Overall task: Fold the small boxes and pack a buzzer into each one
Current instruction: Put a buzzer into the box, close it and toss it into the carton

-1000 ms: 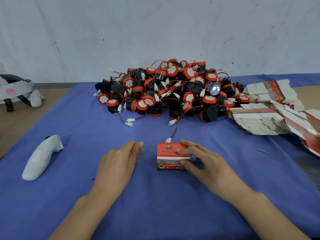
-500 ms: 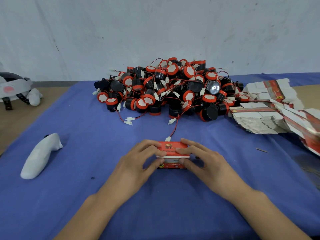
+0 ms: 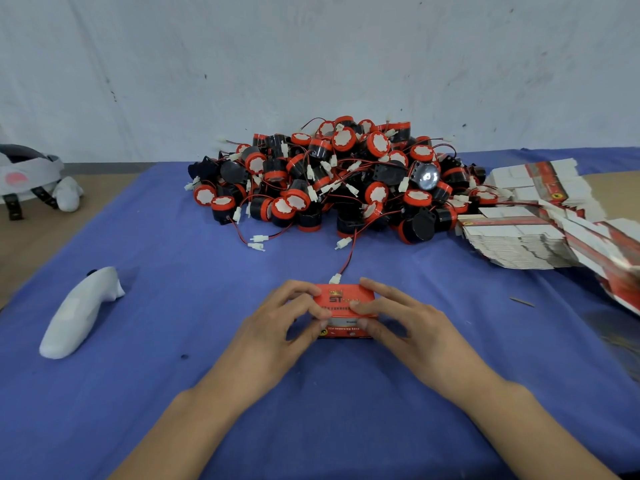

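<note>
Onto the small box (image 3: 341,301), lying on the blue cloth (image 3: 180,306) well before the buzzer pile (image 3: 339,178), the left hand (image 3: 277,329) has come since a second ago. It and the right hand (image 3: 408,329) grasp the box ends with curled fingers. Bare cloth lies open on both sides.

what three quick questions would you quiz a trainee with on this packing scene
1. True or false: the left hand and the right hand both hold the red box.
2. On which side of the buzzer pile does the stack of flat boxes lie? A left, B right, C front.
3. Fill in: the cloth under the box is ___.
Key: 1 true; 2 B; 3 blue.
</note>
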Motion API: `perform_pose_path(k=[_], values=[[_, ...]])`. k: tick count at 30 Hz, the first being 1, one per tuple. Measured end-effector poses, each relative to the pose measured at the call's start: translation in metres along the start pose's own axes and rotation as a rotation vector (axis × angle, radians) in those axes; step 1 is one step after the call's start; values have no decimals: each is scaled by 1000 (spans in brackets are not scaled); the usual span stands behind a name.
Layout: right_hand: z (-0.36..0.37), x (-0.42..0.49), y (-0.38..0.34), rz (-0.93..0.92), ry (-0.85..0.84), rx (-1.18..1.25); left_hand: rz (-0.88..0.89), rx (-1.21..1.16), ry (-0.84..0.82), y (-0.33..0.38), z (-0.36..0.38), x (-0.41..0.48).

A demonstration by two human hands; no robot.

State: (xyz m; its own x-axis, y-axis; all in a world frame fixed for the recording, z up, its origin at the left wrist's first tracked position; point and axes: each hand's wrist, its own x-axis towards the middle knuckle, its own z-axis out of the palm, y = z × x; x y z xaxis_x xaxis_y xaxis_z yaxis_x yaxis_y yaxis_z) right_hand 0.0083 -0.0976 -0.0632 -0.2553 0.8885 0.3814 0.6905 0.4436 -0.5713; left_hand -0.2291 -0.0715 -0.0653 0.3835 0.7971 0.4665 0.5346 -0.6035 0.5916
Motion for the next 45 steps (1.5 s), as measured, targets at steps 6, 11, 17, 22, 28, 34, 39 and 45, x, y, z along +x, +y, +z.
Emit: perform_pose_path(k=[6, 11, 17, 22, 28, 34, 39, 45], values=[[1, 3, 1, 65, -8, 149, -46, 6, -84, 0, -1, -1], [-3, 12, -8, 135, 48, 337, -239, -319, -47, 15, -1, 11], [6, 28, -39, 234, 258, 749, -283, -634, 246, 52, 8, 28], [25, 33, -63, 361, 215, 1008, -357, -687, 401, 64, 17, 39], [20, 40, -66, 329, 313, 983, -383, -663, 404, 65, 19, 50], [16, 40, -64, 338, 321, 976, -414, -625, 363, 64, 22, 51], [14, 38, -63, 342, 342, 957, -410, -709, 378, 70, 24, 53], [5, 42, -60, 375, 372, 952, -322, -617, 291, 73, 23, 55]])
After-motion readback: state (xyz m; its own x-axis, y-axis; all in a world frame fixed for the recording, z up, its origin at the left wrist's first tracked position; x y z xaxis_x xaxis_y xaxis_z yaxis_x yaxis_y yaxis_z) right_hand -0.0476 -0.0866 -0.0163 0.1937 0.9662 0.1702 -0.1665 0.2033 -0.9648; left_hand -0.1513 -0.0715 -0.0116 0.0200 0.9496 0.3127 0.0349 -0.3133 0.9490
